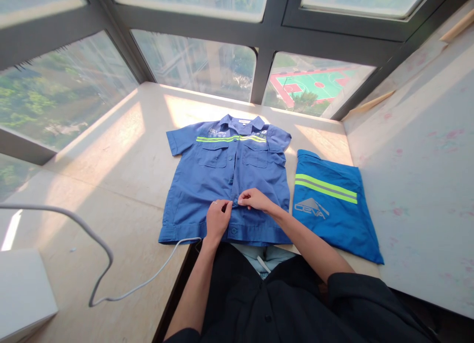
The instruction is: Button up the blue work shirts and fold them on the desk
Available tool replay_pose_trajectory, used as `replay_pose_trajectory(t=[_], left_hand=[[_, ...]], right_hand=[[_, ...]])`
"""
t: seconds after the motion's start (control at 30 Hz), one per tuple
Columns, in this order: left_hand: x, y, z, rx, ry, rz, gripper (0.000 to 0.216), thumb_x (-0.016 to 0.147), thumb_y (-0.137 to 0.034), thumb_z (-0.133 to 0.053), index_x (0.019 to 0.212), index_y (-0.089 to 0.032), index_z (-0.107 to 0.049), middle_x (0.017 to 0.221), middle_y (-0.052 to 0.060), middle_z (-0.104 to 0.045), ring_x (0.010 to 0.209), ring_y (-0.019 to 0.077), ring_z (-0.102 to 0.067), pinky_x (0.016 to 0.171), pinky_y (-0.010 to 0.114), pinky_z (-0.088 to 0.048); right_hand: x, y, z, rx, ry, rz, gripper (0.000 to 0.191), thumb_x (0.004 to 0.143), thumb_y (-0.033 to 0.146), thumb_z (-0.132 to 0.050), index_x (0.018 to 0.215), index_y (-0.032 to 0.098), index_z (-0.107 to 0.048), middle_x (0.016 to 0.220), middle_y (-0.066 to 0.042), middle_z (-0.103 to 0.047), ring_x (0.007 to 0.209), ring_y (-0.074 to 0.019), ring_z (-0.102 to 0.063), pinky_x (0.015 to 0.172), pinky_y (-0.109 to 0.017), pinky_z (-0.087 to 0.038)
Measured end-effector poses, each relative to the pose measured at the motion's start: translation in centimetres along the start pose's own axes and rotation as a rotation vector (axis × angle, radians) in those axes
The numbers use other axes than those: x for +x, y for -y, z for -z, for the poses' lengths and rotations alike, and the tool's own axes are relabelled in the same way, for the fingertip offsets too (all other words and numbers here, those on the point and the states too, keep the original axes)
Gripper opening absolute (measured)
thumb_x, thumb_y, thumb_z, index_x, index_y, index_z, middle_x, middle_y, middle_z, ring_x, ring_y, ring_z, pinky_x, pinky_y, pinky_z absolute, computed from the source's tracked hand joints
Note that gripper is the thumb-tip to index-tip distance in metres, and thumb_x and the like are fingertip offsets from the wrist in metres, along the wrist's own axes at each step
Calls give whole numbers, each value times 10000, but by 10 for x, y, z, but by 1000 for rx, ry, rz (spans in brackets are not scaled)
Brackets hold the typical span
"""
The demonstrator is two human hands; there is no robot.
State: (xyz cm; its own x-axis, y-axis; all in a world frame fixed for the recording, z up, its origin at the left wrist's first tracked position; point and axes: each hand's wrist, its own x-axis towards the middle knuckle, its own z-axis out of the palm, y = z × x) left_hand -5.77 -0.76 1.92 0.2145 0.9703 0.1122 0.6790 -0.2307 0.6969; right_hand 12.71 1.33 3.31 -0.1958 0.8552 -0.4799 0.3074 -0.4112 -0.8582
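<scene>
A blue short-sleeved work shirt lies face up with its collar away from me, a yellow-green and grey stripe across the chest. My left hand is closed in a pinch on the front placket, low on the shirt. Just to its right, my right hand pinches the same front edge, with the fingertips of both hands close together around a button spot. The button there is mostly hidden by my fingers. Below my hands a button shows on the waistband, and others show higher up the front.
A folded brighter blue garment with a stripe and a CEVA print lies at the right, beside the wall. A grey cable loops across the wooden surface at the left, near a white box. Windows border the far side.
</scene>
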Motion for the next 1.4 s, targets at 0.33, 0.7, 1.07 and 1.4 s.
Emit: replay_pose_trajectory(t=[0.33,0.7,1.07,1.4], left_hand=[[-17,-5,4,379,-1,-103,366,957,-362,-502,1204,-128,-638,1255,162,-641,1193,298,-550,1001,444,-432],[-56,20,17,581,129,-120,630,974,-528,-356,1450,-128,-458,1548,171,-352,1429,356,-331,1143,587,-267],[-54,13,22,577,112,-95,515,991,-422,-369,1396,-149,-528,1504,148,-437,1397,336,-393,1103,564,-346],[9,15,11,564,37,-5,565,964,-409,-426,1368,-27,-521,1442,244,-484,1362,340,-436,1086,452,-388]], right_hand=[[-27,-14,1,-635,-329,467,276,900,277,-576,1145,173,-649,1204,-138,-650,1120,-253,-598,974,-420,-479],[-48,-90,74,-905,-436,296,556,1004,400,-298,1401,47,-463,1527,-244,-358,1439,-304,-328,1155,-501,-333],[-30,-72,99,-963,-415,124,482,1009,368,-295,1313,66,-518,1559,-223,-309,1427,-294,-353,1148,-447,-334],[1,-51,125,-1031,-476,58,595,920,312,-514,1391,-39,-422,1531,-309,-299,1450,-358,-281,1165,-487,-289]])
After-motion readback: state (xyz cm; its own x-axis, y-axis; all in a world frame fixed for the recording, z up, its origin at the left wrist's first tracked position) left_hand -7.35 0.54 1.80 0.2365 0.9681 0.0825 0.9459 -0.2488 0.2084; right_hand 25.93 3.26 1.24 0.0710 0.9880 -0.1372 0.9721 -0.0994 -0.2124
